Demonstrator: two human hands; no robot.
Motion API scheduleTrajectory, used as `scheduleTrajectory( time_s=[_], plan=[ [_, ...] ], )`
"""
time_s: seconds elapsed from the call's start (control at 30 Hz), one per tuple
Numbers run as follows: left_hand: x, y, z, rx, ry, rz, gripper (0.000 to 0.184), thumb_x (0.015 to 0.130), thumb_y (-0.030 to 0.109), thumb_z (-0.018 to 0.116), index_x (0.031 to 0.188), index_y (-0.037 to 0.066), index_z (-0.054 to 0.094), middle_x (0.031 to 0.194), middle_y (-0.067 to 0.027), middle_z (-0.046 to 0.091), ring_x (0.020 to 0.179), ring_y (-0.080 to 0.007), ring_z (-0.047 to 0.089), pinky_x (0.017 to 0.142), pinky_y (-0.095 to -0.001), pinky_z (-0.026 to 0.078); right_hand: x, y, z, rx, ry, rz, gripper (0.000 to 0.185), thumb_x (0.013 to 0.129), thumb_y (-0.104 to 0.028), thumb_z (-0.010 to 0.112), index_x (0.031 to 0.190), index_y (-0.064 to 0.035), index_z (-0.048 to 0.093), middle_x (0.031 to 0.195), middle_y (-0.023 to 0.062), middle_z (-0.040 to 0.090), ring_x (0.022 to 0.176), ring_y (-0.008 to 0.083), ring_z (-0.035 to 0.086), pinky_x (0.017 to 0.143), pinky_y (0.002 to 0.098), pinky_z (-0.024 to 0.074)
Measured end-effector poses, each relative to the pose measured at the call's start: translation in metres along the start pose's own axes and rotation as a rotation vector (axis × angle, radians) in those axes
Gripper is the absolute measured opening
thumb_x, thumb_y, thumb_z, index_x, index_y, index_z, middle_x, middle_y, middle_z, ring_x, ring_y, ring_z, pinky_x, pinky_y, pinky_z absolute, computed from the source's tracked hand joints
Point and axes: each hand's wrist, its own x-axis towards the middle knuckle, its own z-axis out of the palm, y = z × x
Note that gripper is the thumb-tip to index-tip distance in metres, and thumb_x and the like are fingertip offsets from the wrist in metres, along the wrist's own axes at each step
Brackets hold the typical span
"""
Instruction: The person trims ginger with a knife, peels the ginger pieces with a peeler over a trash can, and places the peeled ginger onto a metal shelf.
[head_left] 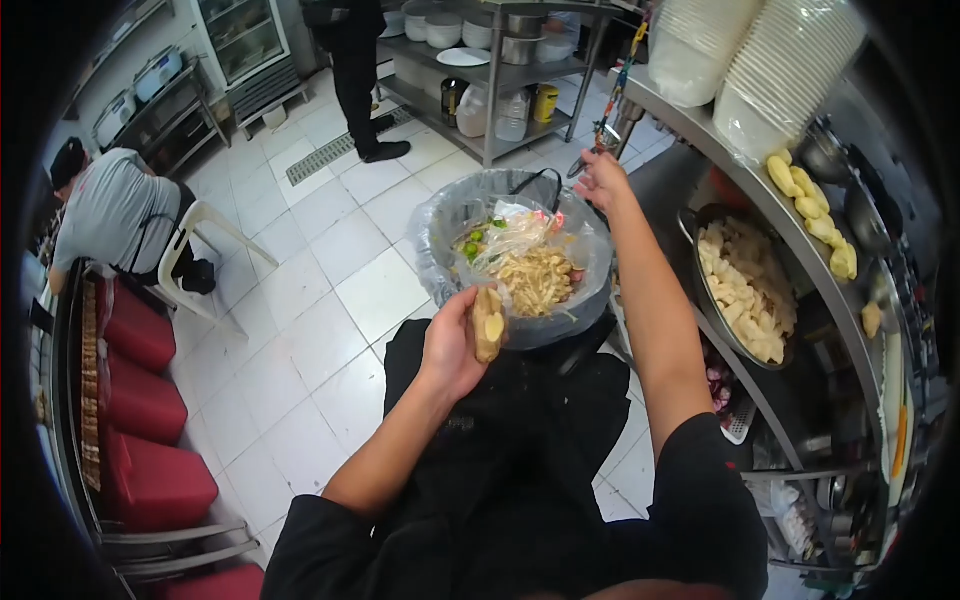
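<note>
My left hand [455, 345] is closed around a knobby root [488, 325] with pale brown skin and a bare yellow patch, held over the near edge of the bin. Beyond the bin's far right side, my right hand [603, 180] is closed on a thin metal tool [577, 165] whose kind I cannot make out. A multicoloured cord [612, 105] stretches upward from beside that hand. Between my arms stands a bin lined with a clear plastic bag [432, 225]. Pale brown peelings [535, 280], crumpled plastic [515, 232] and green scraps [473, 245] lie inside it.
At right, a large pot [703, 285] holds pale pieces. Yellow peeled roots [815, 215] and stacked plastic containers [780, 75] rest on the metal counter [715, 130]. A person in dark trousers [355, 80] stands ahead; another person [120, 205] bends at left near a white chair [185, 245].
</note>
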Motion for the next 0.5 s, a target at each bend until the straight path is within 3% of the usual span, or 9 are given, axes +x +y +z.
scheduleTrajectory(
  time_s=[0.07, 0.1, 0.23, 0.37, 0.47, 0.5],
  plan=[
    [-0.002, 0.004, -0.004, -0.004, 0.017, 0.002, 0.032, 0.094, 0.028, 0.039, 0.110, 0.004, 0.052, 0.085, -0.0068, 0.057, 0.075, -0.0183, 0.055, 0.067, -0.0315, 0.045, 0.016, 0.016, 0.001, 0.050, -0.061, -0.123, 0.037, 0.085, -0.031, 0.063, 0.115, -0.0159, 0.048, 0.125, 0.0134, 0.044, 0.115, 0.0314, 0.039, 0.084, 0.0485, 0.0424],
    [-0.005, 0.006, -0.006, -0.001, 0.026, 0.013, 0.032, 0.094, 0.028, 0.039, 0.110, 0.004, 0.052, 0.085, -0.0069, 0.057, 0.075, -0.0182, 0.055, 0.067, -0.0314, 0.045, 0.008, 0.014, 0.008, -0.012, 0.011, -0.158, 0.028, 0.090, -0.028, 0.056, 0.113, -0.0141, 0.048, 0.118, 0.0114, 0.052, 0.103, 0.0272, 0.048, 0.081, 0.0425, 0.0441],
    [-0.001, 0.017, 0.000, 0.068, -0.015, 0.075, 0.033, 0.093, 0.028, 0.039, 0.112, 0.003, 0.053, 0.085, -0.0073, 0.057, 0.076, -0.0177, 0.055, 0.067, -0.0310, 0.045, -0.059, 0.016, 0.026, 0.248, -0.125, -0.382, 0.017, 0.095, -0.017, 0.048, 0.105, -0.0037, 0.046, 0.083, 0.0072, 0.060, 0.069, 0.0150, 0.057, 0.063, 0.0273, 0.0450],
    [0.012, 0.024, 0.011, 0.116, -0.066, 0.101, 0.036, 0.093, 0.029, 0.038, 0.113, 0.003, 0.053, 0.086, -0.0075, 0.057, 0.076, -0.0171, 0.055, 0.067, -0.0303, 0.045, -0.136, 0.020, 0.025, 0.357, -0.142, -0.568, 0.024, 0.093, -0.012, 0.051, 0.114, -0.0014, 0.047, 0.082, 0.0079, 0.060, 0.068, 0.0152, 0.059, 0.063, 0.0287, 0.0459],
    [0.015, 0.031, 0.027, 0.030, -0.141, -0.002, 0.036, 0.093, 0.028, 0.037, 0.114, 0.002, 0.052, 0.088, -0.0086, 0.056, 0.075, -0.0174, 0.054, 0.065, -0.0294, 0.045, -0.179, 0.025, 0.009, 0.350, -0.069, -0.769, 0.039, 0.091, -0.009, 0.056, 0.127, 0.0014, 0.045, 0.083, 0.0055, 0.059, 0.067, 0.0138, 0.058, 0.063, 0.0282, 0.0473],
    [0.019, 0.033, 0.027, -0.017, -0.203, -0.052, 0.036, 0.093, 0.028, 0.037, 0.114, 0.001, 0.052, 0.088, -0.0090, 0.056, 0.074, -0.0176, 0.053, 0.065, -0.0292, 0.045, -0.195, 0.019, 0.005, 0.306, 0.070, -0.820, 0.039, 0.090, -0.006, 0.056, 0.127, 0.0018, 0.046, 0.084, 0.0034, 0.058, 0.068, 0.0109, 0.057, 0.062, 0.0263, 0.0470]
  ],
)
